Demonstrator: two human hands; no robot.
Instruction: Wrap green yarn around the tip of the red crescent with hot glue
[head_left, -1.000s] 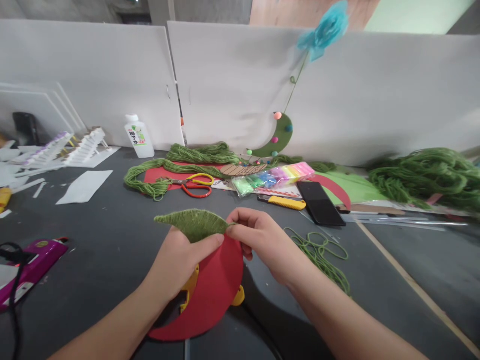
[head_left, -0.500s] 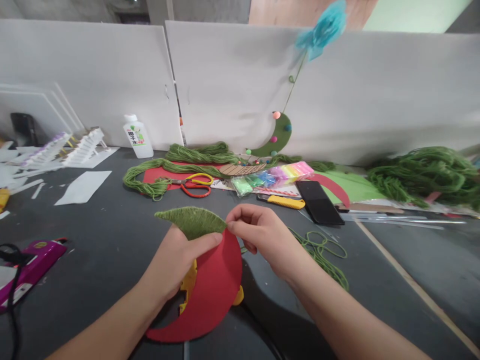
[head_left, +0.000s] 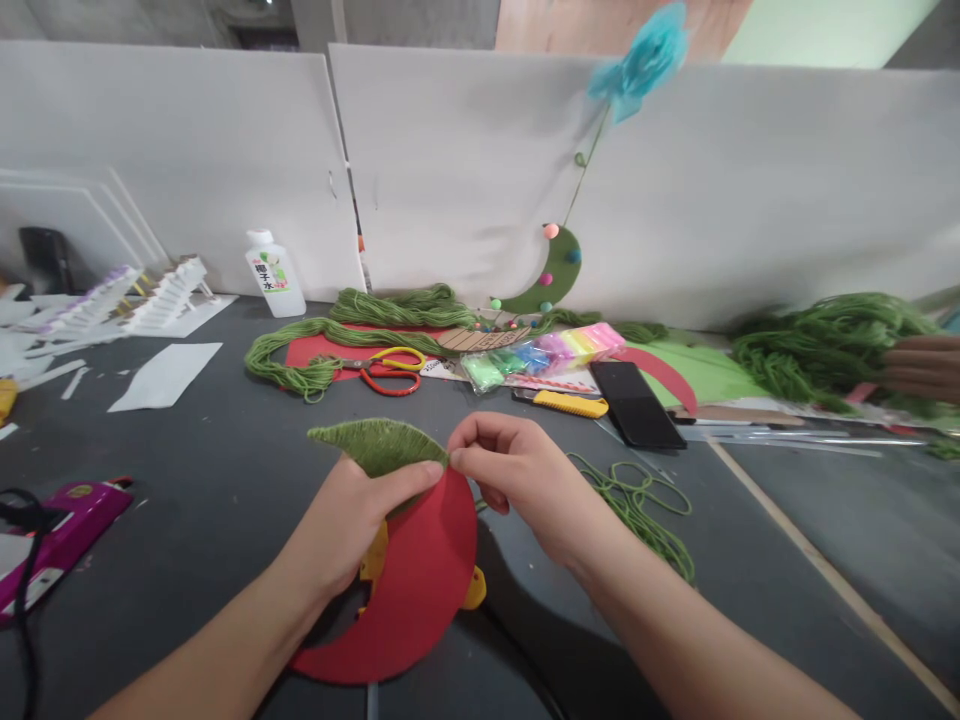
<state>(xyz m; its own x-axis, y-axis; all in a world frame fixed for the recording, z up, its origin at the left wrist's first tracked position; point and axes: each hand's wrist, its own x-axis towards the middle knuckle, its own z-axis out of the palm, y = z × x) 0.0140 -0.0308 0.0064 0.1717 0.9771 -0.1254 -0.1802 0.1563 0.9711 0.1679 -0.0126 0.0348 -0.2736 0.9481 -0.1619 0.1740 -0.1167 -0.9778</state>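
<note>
A red crescent cutout (head_left: 431, 590) is gripped in my left hand (head_left: 349, 515), whose thumb presses on its face at the edge of the wrapping. Green yarn is wound tightly round the crescent's upper horn (head_left: 379, 445). My right hand (head_left: 514, 465) is closed in a pinch at that winding's right edge, on the green yarn; the strand is mostly hidden by the fingers. Loose green yarn (head_left: 637, 510) lies on the table to the right of my right hand. Below the crescent, a yellow tool (head_left: 474, 590) is partly covered.
Red-and-yellow-handled scissors (head_left: 394, 370), a yellow cutter (head_left: 570, 403) and a black phone (head_left: 637, 405) lie beyond my hands. A purple device (head_left: 71, 535) with a cord is at left. Another person's hand (head_left: 926, 368) touches a green yarn pile (head_left: 810, 345) at far right.
Another person's hand has come in at the right edge, by the yarn pile. My hands and the crescent have shifted very slightly left, keeping the same hold.
</note>
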